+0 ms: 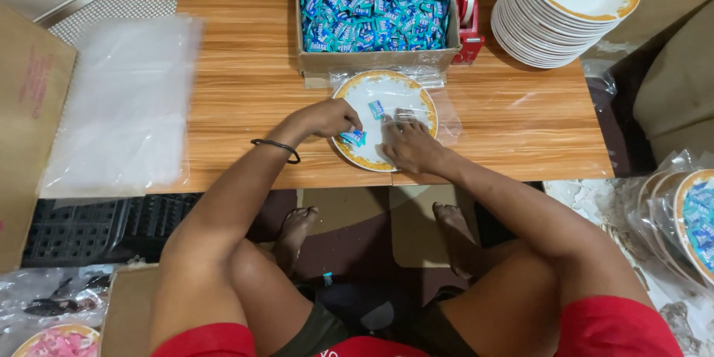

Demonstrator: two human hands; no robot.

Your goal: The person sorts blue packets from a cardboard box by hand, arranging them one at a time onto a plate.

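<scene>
Where wooden table (245, 89) meets wall, left hand (331, 117) pinching blue candies (352, 137), right hand (405, 145) flat on plate (405, 97).

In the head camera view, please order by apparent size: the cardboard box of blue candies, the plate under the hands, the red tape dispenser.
1. Cardboard box
2. Plate, somewhat smaller
3. Red tape dispenser, clearly smallest

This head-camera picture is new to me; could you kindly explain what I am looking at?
The camera sits on a person's head and looks down at their own two bare hands and knees. They sit at a low wooden table. The left hand has blue wrapped sweets in its grip over a white plate with a gold rim; the right hand rests on that plate. Behind stand a cardboard box of blue sweets, a red tape dispenser and a stack of plates. Clear plastic bags lie at the left.
</scene>
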